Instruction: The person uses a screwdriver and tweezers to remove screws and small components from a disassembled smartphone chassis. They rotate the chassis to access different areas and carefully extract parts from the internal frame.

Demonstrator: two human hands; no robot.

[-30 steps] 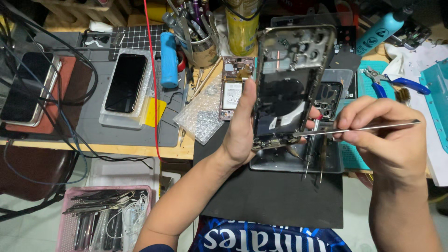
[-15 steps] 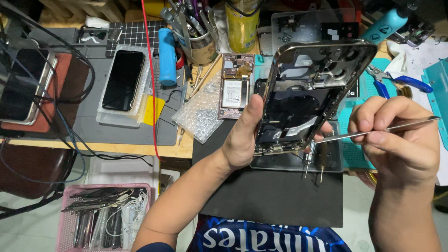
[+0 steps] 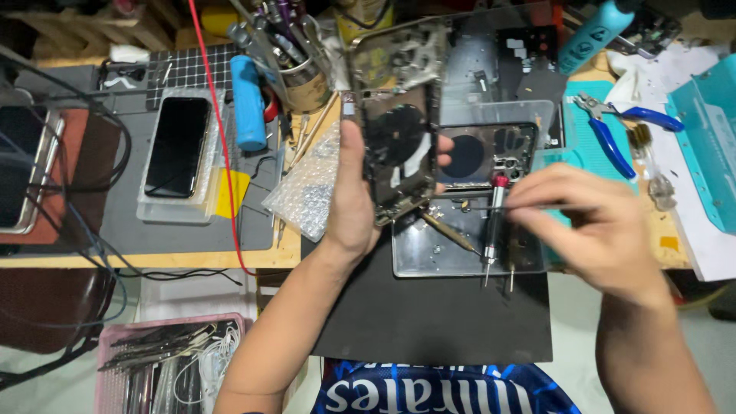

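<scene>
At the far left edge, a dark device [image 3: 19,165] lies in a light frame on a brown pad. Below the bench, a pink basket [image 3: 107,353] holds metal hand tools and coiled white cable. On the grey mat [image 3: 123,222], a clear tray [image 3: 178,153] contains a black phone lying flat, screen up. Just right of it lies a blue cylindrical tool [image 3: 247,101], and a red wire [image 3: 218,146] runs down across the mat. A metal cup [image 3: 303,80] stands upright, packed with tweezers and drivers (handles up). A piece of bubble wrap [image 3: 307,188] lies below the cup.

The left hand [image 3: 354,199] grips the opened phone chassis [image 3: 399,115] by its long edges, thumb on one side, fingertips wrapped round the other; the chassis is held above the bench, tilted, interior facing the camera.

Behind it, a shallow metal tray [image 3: 429,261] sits on the black mat [image 3: 437,322] and holds a second phone back housing [image 3: 483,153], a red-capped screwdriver [image 3: 493,222] and a brown-handled driver [image 3: 448,231].

The right hand [image 3: 594,222] pinches thin tweezers [image 3: 491,207] between thumb and fingers, the tips pointing left toward the lower edge of the chassis; contact cannot be told.

Blue-handled pliers [image 3: 613,126] rest on the teal mat [image 3: 567,153], near a teal bin [image 3: 709,146] at the right edge.
</scene>
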